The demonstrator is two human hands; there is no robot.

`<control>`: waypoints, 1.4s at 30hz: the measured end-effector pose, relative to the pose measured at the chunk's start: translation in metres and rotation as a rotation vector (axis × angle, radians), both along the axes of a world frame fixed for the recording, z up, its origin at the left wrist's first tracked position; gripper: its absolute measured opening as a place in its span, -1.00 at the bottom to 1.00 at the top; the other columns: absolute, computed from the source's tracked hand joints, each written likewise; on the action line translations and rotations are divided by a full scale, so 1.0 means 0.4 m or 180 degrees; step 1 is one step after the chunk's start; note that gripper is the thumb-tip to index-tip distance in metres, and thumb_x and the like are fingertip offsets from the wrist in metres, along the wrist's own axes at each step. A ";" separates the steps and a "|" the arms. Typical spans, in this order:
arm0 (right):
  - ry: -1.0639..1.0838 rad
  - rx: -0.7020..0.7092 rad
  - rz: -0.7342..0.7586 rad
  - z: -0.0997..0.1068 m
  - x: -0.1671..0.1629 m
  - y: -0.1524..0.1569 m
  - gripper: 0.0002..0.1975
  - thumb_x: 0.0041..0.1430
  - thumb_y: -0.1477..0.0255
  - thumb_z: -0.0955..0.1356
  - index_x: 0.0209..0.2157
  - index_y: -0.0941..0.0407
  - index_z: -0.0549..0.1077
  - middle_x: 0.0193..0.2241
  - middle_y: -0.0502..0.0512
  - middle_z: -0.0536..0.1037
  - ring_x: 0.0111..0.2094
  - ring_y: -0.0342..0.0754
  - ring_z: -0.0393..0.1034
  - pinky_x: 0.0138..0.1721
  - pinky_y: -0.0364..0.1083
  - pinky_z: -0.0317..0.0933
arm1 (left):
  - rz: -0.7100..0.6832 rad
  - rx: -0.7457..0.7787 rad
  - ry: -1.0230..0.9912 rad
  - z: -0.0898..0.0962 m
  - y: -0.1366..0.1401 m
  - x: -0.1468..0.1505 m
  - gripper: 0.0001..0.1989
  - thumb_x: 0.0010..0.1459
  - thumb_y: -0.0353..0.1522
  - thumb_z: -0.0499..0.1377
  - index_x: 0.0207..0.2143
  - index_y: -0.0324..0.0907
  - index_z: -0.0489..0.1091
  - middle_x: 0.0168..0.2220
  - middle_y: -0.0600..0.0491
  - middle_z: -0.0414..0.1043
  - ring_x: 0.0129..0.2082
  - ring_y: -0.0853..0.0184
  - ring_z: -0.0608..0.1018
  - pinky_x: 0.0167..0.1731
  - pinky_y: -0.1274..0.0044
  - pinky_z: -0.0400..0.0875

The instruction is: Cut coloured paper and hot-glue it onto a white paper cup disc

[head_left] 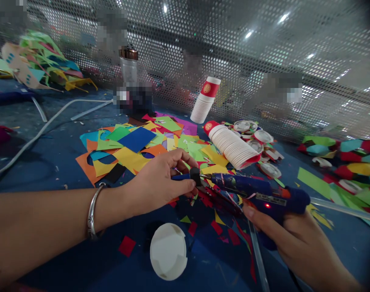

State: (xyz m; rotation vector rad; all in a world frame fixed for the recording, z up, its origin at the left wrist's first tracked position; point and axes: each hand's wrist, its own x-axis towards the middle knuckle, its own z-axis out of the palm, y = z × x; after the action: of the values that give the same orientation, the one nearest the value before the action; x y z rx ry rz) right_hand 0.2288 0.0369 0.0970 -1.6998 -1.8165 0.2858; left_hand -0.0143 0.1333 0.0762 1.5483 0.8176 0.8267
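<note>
My right hand (pixel 297 239) is wrapped round the handle of a blue hot glue gun (pixel 242 184), which has a small red light lit on its side. Its nozzle points left and meets a small black piece (pixel 195 176) with a blue part. Thumb and fingers of my left hand (pixel 160 178) pinch that piece; whether it is paper I cannot tell. Below the gun's barrel a dark, narrow object runs slantwise, too unclear to name. A white cut cup bottom (pixel 168 251) lies on the blue table below my left hand.
Colored paper scraps (pixel 133 150) spread behind my hands. One stack of paper cups (pixel 205 101) stands tilted in view; another stack of cups (pixel 233 146) lies down. Cut cup rings (pixel 261 140) lie beyond. A clear glue stick (pixel 258 259) and a white cable (pixel 48 125) cross the table.
</note>
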 end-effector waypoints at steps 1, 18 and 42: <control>0.0008 0.0007 0.0001 -0.001 -0.002 -0.001 -0.68 0.28 0.20 0.31 -0.45 0.00 0.60 -0.46 0.10 0.66 -0.37 0.09 0.58 -0.27 0.00 0.48 | -0.0032 -0.0059 -0.0034 0.001 -0.001 0.000 -0.72 0.07 -0.42 0.26 -0.13 -0.11 0.36 -0.29 0.10 0.43 -0.28 0.34 0.52 -0.30 0.48 0.47; -0.0274 -0.0275 0.0478 0.003 0.031 0.015 -0.78 0.21 0.29 0.35 -0.44 0.00 0.61 -0.48 0.05 0.66 -0.47 0.04 0.54 -0.38 -0.05 0.50 | -0.0093 0.0052 -0.0054 -0.002 -0.006 -0.002 -0.70 0.06 -0.47 0.24 -0.13 -0.09 0.35 -0.31 0.12 0.42 -0.31 0.35 0.51 -0.31 0.49 0.43; -0.0516 -0.0150 0.0438 -0.014 0.036 0.013 -0.73 0.31 0.27 0.29 -0.31 0.02 0.62 -0.32 0.02 0.70 -0.29 0.08 0.60 -0.27 -0.06 0.48 | -0.0084 0.0169 0.0029 0.000 -0.012 0.000 -0.73 0.08 -0.46 0.23 -0.14 -0.08 0.35 -0.26 0.11 0.46 -0.35 0.36 0.54 -0.34 0.48 0.45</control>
State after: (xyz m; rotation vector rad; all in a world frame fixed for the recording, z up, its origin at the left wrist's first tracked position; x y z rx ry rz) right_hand 0.2433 0.0420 0.0912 -1.6744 -2.0650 0.2563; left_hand -0.0143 0.1283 0.0763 1.6074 0.7856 0.8284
